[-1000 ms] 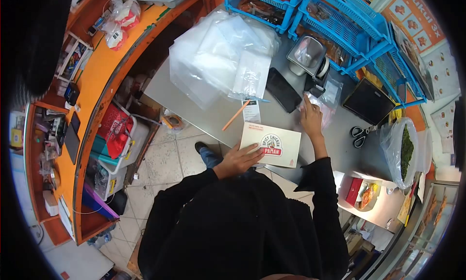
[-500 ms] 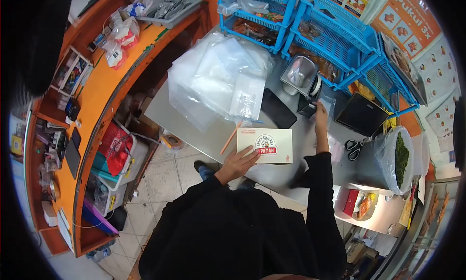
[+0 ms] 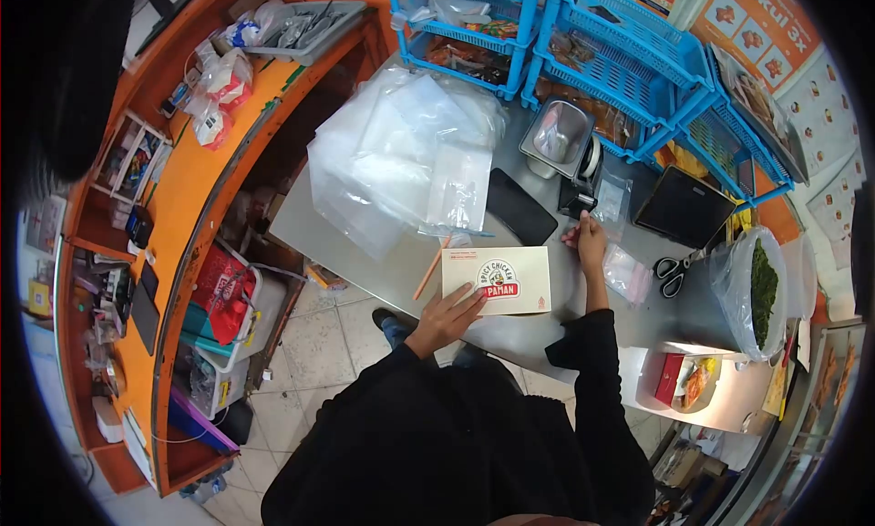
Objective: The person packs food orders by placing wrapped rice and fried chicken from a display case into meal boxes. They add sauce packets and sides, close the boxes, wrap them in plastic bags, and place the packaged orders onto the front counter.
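Note:
A cream cardboard food box [image 3: 529, 280] printed with a "Spicy Chicken Paman" logo lies near the front edge of the metal table. My left hand [image 3: 447, 319] rests on its lower left part, fingers stretched over the lid. To the right of the box, my right hand [image 3: 589, 243] is raised with its fingers curled and pinched together; whatever is between them is too small to make out. Just beyond that hand stands a black tape dispenser [image 3: 576, 198]. A black phone [image 3: 521, 207] and an orange pencil [image 3: 431, 273] lie beyond and left of the box.
Clear plastic bags [image 3: 401, 152] cover the table's back left. Blue basket racks [image 3: 629, 61] and a metal container [image 3: 558, 136] stand behind. Rightward are scissors [image 3: 672, 275], a black tablet-like device [image 3: 684, 209] and a bag-lined bin [image 3: 729, 298] holding something green. An orange counter [image 3: 196, 216] runs along the left.
My right hand has drawn back from the black dispenser toward the box, its fingers now curled. My left hand stays on the box. The view has shifted slightly.

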`<state>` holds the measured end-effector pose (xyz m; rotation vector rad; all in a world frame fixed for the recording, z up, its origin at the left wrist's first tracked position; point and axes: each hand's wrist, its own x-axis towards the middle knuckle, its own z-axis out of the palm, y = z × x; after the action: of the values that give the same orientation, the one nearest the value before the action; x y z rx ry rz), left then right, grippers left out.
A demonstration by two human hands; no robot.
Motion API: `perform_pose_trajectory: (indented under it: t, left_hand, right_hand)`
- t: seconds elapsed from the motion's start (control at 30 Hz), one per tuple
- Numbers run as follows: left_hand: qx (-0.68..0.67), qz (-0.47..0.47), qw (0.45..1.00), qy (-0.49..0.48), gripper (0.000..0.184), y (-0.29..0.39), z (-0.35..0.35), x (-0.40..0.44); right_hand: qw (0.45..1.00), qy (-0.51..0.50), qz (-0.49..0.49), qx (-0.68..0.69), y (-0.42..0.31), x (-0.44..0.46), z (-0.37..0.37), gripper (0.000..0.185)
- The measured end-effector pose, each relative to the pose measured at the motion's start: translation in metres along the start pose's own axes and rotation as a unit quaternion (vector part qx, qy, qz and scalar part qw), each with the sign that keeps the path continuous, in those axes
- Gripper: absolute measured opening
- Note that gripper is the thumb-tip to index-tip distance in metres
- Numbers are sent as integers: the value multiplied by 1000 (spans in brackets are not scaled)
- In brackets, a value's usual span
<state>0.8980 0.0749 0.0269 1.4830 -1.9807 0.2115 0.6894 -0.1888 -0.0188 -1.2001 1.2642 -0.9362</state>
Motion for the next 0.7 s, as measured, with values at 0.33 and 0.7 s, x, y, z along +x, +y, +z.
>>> perform_pose_trajectory:
  t: [0.33, 0.7]
  left_hand:
    - [4, -17, 1000, -7, 37, 0, -4, -3]
    - [70, -85, 992, 63, 34, -12, -6, -15]
  right_hand:
    - [994, -16, 56, -93, -1, 7, -8, 36]
    - [993, -60, -66, 72, -38, -66, 22, 34]
